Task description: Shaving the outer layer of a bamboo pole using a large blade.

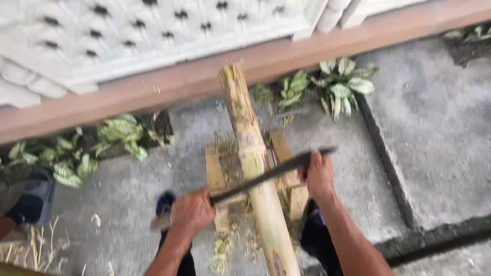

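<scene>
While our fingers are curled into closed fists, both hands grip a long dark blade (266,176) at its two ends. Our left hand (191,213) wraps the handle end at the lower left, fingers pressed together around it, with a pale stub of the handle showing just beyond the fist. Our right hand (319,176) closes over the blade near its far tip, fingers folded tight on top; a short length of the tip sticks out past the hand.

We hold the blade crosswise, tilted up toward the right, and it lies against the upper face of a bamboo pole (253,158). The pole runs lengthwise away from us, from the bottom edge of the view to the brown wooden beam (153,92) at the base of a white patterned wall (128,36). It rests on a small wooden stand (284,179) set on the grey concrete ground (434,128).

Pale shavings (222,250) lie on the concrete beside the near end of the pole. Green leafy plants (340,84) grow along the beam. A dark sandal (33,199) is at the left edge.
</scene>
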